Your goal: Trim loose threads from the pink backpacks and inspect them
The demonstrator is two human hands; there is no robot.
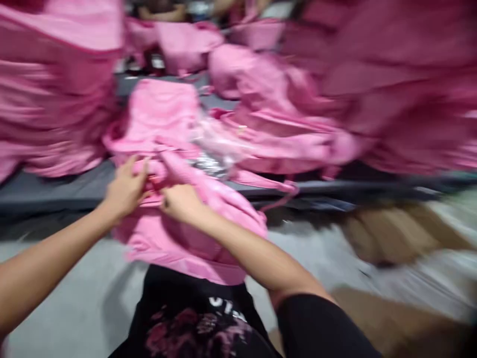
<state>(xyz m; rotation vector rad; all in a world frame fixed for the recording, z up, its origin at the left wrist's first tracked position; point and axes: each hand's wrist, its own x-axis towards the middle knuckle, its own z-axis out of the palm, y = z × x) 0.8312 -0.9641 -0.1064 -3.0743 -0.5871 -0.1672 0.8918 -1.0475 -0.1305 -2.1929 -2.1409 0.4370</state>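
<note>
A pink backpack hangs over the near edge of the table, its lower part against my body. My left hand is at its left side, fingers curled over the pink fabric. My right hand is closed in a fist on the fabric just to the right. Between the hands is a small reddish patch, too blurred to make out. Beyond my hands lies a flat pink piece, and crumpled clear plastic is beside it.
Tall pink stacks stand on the left and right of the dark table. More pink bags lie in the middle. Brown cardboard and plastic are on the floor at right. Other people's arms show at the back.
</note>
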